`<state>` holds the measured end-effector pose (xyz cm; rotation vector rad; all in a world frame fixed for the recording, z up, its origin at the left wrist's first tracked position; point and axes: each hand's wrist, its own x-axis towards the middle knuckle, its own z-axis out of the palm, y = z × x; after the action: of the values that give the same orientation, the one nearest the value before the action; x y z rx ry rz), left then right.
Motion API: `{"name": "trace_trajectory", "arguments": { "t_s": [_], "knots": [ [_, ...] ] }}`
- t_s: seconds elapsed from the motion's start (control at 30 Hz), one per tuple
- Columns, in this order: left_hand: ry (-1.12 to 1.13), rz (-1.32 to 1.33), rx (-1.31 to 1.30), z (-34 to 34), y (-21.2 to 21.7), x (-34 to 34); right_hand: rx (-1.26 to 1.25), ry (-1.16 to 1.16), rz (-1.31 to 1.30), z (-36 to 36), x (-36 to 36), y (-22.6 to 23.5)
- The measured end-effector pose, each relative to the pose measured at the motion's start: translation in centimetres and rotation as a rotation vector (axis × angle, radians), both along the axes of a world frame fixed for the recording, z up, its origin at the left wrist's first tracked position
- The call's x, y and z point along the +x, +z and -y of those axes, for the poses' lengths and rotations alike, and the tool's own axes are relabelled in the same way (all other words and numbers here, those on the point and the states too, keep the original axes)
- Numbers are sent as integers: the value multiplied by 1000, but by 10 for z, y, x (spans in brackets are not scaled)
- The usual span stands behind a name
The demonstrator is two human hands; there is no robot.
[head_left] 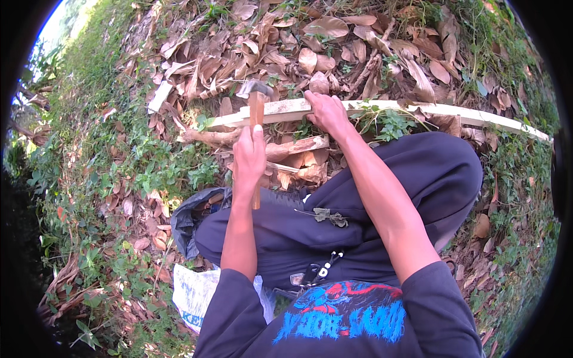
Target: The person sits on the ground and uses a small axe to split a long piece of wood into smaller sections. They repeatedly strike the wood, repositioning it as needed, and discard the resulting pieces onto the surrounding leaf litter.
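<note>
Over dry leaves [325,27], left hand [248,156] grips hammer [256,111], right hand [327,113] clasps pale wooden strip [286,110]; hammer-strip contact unclear. Best keep strip steady, right hand clear.

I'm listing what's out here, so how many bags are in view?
2. A dark bag lies beside the left knee; a white bag lies closer in, partly behind the left sleeve. Others may be hidden.
</note>
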<state>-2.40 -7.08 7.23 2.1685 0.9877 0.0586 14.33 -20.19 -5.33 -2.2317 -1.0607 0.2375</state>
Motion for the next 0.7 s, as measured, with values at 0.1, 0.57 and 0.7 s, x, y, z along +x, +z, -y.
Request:
{"name": "trace_trajectory", "arguments": {
  "t_s": [0.1,0.57,0.7],
  "knots": [
    [39,287,-32,2,33,4,-25,-1,-7,2,1,-4],
    [-133,-117,131,11,-23,-12,-64,21,-39,1,6,3],
    [25,9,-25,8,-11,-7,-48,20,-19,-1,1,3]
  ]
}}
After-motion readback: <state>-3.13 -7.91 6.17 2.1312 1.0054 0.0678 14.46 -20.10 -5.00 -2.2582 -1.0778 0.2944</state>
